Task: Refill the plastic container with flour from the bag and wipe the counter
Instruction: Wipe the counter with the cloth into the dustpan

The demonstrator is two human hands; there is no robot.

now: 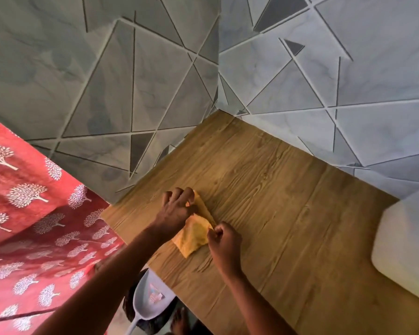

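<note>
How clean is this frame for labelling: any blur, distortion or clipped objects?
Head view: wide-angle bending tilts the tiled walls; both hands, left hand and right hand, and the yellow cloth look slightly soft; the white container is cut by the right edge; lighting is even, without glare.

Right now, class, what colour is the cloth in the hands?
Yellow-orange cloth; head view shows it best.
</note>
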